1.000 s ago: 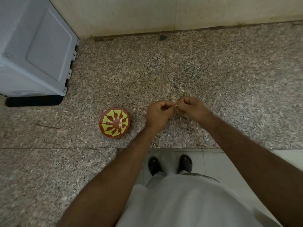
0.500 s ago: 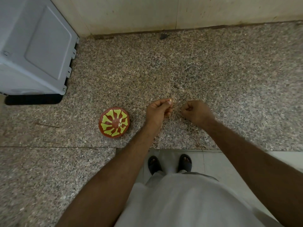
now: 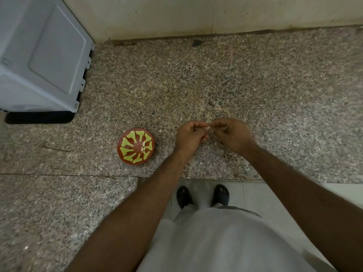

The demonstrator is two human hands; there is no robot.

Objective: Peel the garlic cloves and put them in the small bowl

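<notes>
A small red bowl with a yellow pattern sits on the speckled granite counter, with a few pale peeled garlic cloves inside it. To its right my left hand and my right hand meet fingertip to fingertip above the counter. Between them they pinch a small pale garlic clove, mostly hidden by the fingers.
A grey-white appliance stands at the back left on a black base. A pale tiled wall runs along the back. The counter's front edge runs just above my sandalled feet on the tiled floor. Small flakes lie near my hands.
One second ago both hands pinched the clove together. Half a second ago they parted, the left holding the clove. Now the right hand has come back and both pinch it again.
</notes>
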